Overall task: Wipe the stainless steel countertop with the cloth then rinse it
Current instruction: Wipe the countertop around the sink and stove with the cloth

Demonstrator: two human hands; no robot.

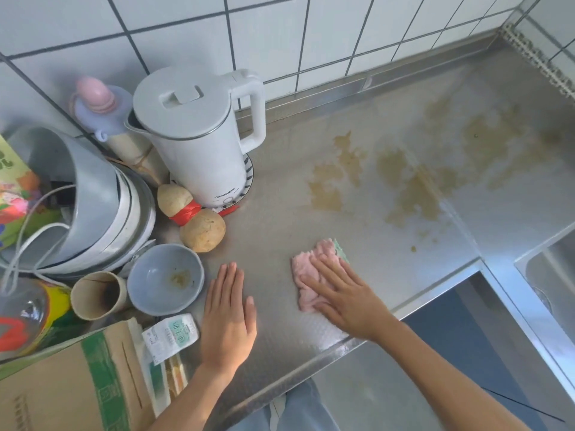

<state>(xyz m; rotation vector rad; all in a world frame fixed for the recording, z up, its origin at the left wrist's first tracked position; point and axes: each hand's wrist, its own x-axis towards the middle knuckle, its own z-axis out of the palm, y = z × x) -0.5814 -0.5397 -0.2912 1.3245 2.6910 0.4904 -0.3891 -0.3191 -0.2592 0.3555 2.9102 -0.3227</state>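
So the right hand (342, 293) is lying flat on a crumpled pink cloth with a green edge (314, 269), fingers straight and spread, pressing it down onto the textured stainless steel countertop (280, 213) near the front edge. The left hand (228, 315) is resting palm-down on the bare steel just to the left, fingers straight and together, holding nothing.

Farther back and to the right of the cloth, a big patch of brownish-yellow dried stains (404, 178) is spreading across the counter toward the white tiled wall (280, 32). The cloth is sitting well short of them, not touching any of it.

The left side is pretty cluttered. A white electric kettle (199, 132) is standing on its base by the wall, with a tan gourd tied with a red ribbon (193, 213) lying right in front of it. A small grey-blue bowl with some yellow residue inside (166, 279) is sitting just beside the left hand's fingertips, and a beige paper cup (98, 295) is lying tipped over next to that. A brown cardboard box with green tape (77, 384) is filling the bottom left corner.

The stainless steel sink (553, 275) is peeking in at the right edge.
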